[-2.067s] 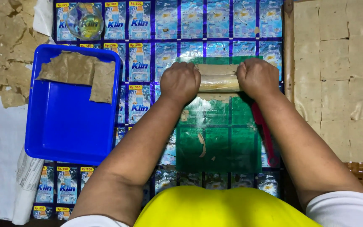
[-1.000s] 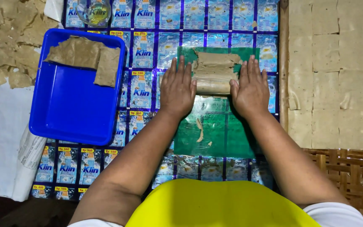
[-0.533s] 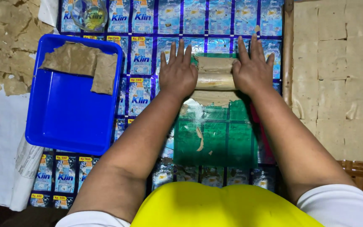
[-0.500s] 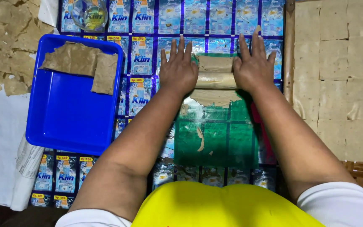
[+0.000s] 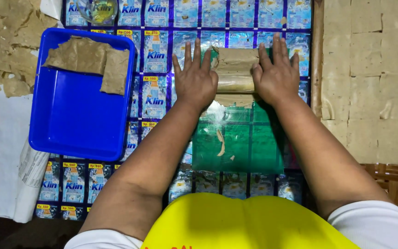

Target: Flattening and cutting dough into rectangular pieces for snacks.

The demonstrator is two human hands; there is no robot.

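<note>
Dough roll, tan, lying on the green plastic sheet at 12 o'clock from the body, long axis 9-to-3, pushed farther away than a second ago so rolling continues; left hand and right hand flat, fingers spread, pressing its ends, gripping nothing.

Both hands opened flat, rolled dough roll farther away.
</note>
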